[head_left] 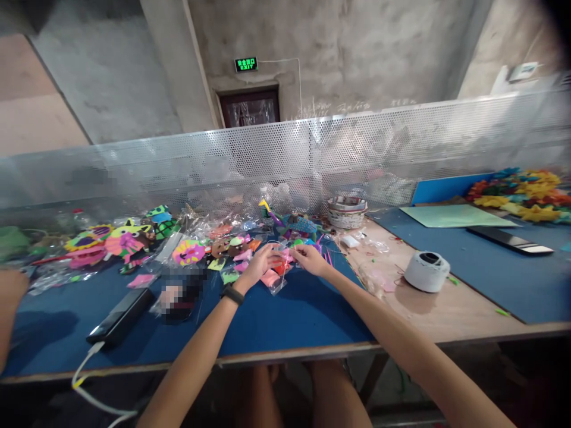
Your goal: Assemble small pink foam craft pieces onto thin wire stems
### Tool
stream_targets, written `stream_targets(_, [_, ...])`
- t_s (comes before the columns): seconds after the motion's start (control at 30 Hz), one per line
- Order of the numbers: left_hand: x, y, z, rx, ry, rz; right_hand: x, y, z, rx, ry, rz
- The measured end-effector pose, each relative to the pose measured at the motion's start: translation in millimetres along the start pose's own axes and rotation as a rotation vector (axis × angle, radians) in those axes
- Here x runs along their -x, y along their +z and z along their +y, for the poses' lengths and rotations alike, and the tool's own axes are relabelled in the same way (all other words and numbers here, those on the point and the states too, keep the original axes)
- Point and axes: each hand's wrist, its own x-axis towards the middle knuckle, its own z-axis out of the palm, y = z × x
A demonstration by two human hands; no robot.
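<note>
Over the blue table mat, my left hand [262, 263] and my right hand [311, 260] meet at a small clear plastic bag [279, 286]. Pink and orange-red pieces show inside or behind it. The fingers of both hands are pinched on the bag's upper part. A dark band is round my left wrist. Just beyond my hands stands a colourful dinosaur figure [300, 224] with a yellow head. Small foam pieces lie left of my left hand, among them a green one [230, 277].
Bright foam figures [128, 236] and clear wrappers crowd the back left. A black power bank [120, 315] with a white cable lies in front. To the right are a white tape roll [427, 272], a basket [347, 212] and a phone [511, 239]. Another person's arm [9, 309] shows far left.
</note>
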Motion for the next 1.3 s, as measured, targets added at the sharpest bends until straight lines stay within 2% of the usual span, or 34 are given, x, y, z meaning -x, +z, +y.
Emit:
stream_targets(0.1, [10, 4.4, 5, 0.13, -0.039, -0.156, -1, -1, 0, 0.041, -0.025, 0.015])
stream_targets(0.2, [14, 6.9, 10, 0.125, -0.055, -0.226, -1, -1, -1, 0.071, -0.043, 0.026])
stream_targets(0.47, [14, 17.5, 2, -0.287, -0.093, -0.042, 1, 1, -10, 0.091, -0.134, -0.067])
stream_targets(0.7, [13, 15.9, -1, -0.347, -0.024, 0.001, 2, 4, -12, 0.114, -0.149, -0.077])
stream_targets(0.97, [12, 14.6, -4, -0.339, 0.001, 0.029, 4, 5, -13, 0.097, -0.136, -0.073])
stream_targets(1.3, [10, 5.8, -5, -0.348, -0.005, 0.052, 3, 8, -7, 0.047, -0.145, -0.127])
